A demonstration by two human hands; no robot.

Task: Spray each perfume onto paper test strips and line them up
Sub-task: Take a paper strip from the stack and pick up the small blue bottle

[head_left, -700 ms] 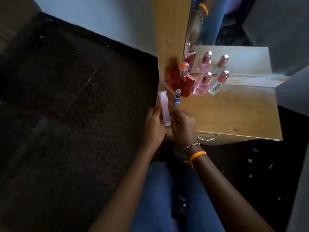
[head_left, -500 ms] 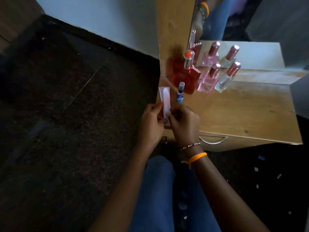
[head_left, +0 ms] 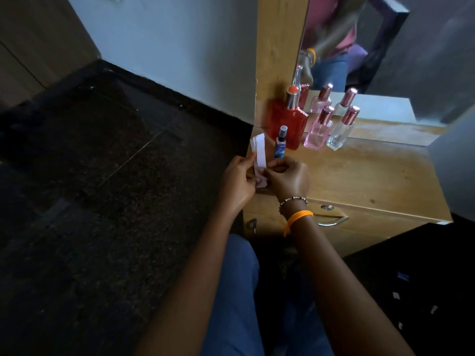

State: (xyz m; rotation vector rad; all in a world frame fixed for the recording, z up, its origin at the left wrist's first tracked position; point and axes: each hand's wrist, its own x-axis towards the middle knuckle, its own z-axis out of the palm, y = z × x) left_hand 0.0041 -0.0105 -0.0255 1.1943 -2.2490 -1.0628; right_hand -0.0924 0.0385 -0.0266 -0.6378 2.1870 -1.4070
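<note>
A small stack of white paper test strips [head_left: 259, 152] stands up between my hands at the left front corner of the wooden dresser top [head_left: 365, 176]. My left hand [head_left: 237, 179] holds the stack from the left. My right hand [head_left: 288, 177] pinches the lower end of the front strip. Behind them stand a small blue spray bottle [head_left: 280, 143], a large red perfume bottle [head_left: 289, 123], a pink bottle [head_left: 318, 131] and a clear bottle [head_left: 340, 131], the last two with rose-gold caps.
A mirror [head_left: 385, 60] behind the bottles reflects them and my arm. The dresser drawer has a metal handle [head_left: 331, 222] and a lock. Dark floor lies to the left, a pale wall behind. My jeans-clad legs are below.
The camera has tilted, so the dresser sits lower in the picture. My hands stay on the strips, and the front strip has slid slightly apart from the stack.
</note>
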